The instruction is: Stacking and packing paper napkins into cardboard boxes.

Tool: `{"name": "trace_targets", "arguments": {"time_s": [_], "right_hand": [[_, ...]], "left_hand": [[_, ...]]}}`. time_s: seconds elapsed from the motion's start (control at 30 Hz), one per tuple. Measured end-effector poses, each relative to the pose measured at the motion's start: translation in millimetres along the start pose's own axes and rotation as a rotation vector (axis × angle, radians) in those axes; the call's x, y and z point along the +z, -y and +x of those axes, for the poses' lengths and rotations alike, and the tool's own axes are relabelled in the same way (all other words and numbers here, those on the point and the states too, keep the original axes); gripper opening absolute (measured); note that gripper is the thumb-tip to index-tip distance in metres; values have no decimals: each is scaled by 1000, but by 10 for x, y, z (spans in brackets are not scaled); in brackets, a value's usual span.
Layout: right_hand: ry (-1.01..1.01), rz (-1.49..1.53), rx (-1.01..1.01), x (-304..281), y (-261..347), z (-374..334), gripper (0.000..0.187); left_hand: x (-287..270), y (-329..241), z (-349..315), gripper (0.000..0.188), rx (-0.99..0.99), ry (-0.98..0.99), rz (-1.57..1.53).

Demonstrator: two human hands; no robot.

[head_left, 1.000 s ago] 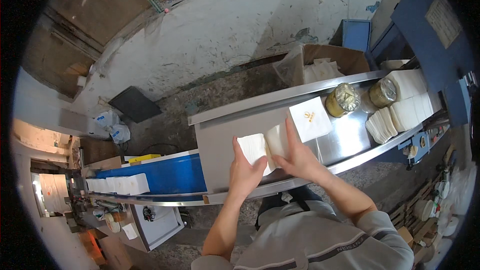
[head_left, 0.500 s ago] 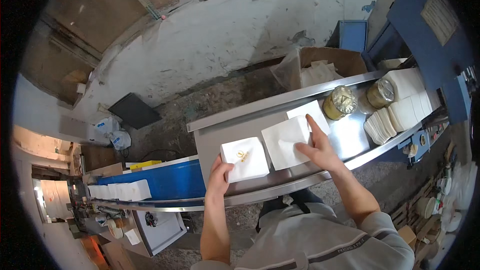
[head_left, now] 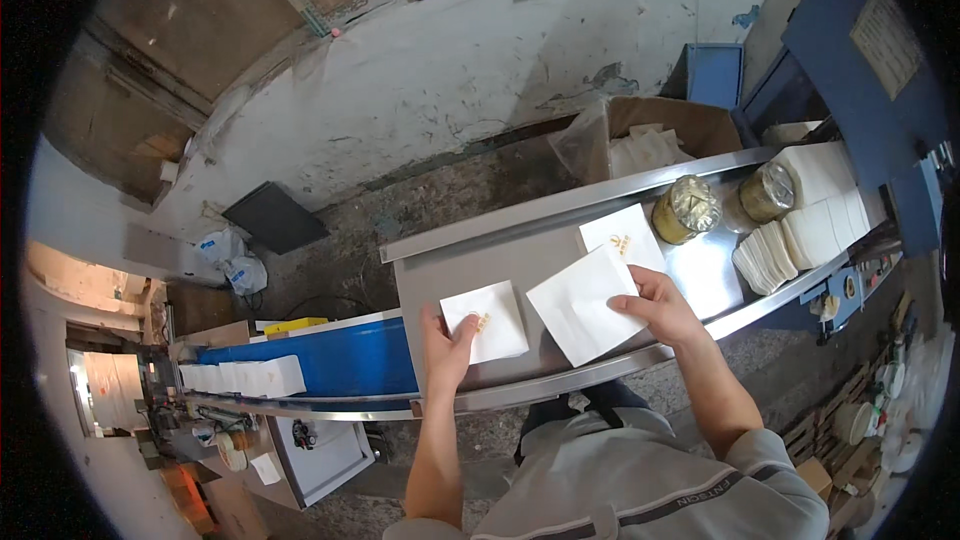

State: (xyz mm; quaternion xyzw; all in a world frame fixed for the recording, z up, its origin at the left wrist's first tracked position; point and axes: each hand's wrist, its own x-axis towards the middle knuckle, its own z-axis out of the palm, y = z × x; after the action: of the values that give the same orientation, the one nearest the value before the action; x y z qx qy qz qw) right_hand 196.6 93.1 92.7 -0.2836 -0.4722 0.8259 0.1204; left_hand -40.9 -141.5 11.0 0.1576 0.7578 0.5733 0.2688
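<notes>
My left hand [head_left: 446, 348] grips the left side of a square stack of white paper napkins [head_left: 503, 318], its thumb lying across the gold print on top. In my right hand [head_left: 668, 310] is a second stack, white napkins [head_left: 575, 302] with a plain top; the thumb presses on its face and the fingers curl around the far right edge. It sits tilted over the metal table [head_left: 480, 250]. Just behind it a third printed napkin stack [head_left: 612, 225] rests on the table, partly covered by the held one.
Two gold-wrapped cylinders [head_left: 686, 210] stand at the right, beside rows of folded napkins [head_left: 825, 225]. A blue conveyor belt [head_left: 350, 355] extends left, carrying several white stacks [head_left: 245, 377]. Behind the table are an open cardboard box [head_left: 665, 115] and a raised metal edge [head_left: 560, 202].
My right hand has drawn its napkin stack nearer and turned it, uncovering the gold print on the stack behind. My left thumb has slid farther onto its stack, over the print.
</notes>
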Motion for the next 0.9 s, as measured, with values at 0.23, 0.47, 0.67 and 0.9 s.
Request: {"name": "trace_targets", "arguments": {"time_s": [0.23,0.47,0.67,0.9], "right_hand": [[-139,-55,-172,-461,164,-278,43],[-478,-100,-373,-946,389,-695,38],[-606,-261,-375,-1185,215,-884,38],[-618,-429,-354,-1269,-36,-828,41]], "left_hand": [[405,-439,-262,68,220,-54,118],[1510,-382,217,95,-15,316,237],[2151,-585,356,92,40,183,515],[2348,-417,448,64,-12,129,352]]}}
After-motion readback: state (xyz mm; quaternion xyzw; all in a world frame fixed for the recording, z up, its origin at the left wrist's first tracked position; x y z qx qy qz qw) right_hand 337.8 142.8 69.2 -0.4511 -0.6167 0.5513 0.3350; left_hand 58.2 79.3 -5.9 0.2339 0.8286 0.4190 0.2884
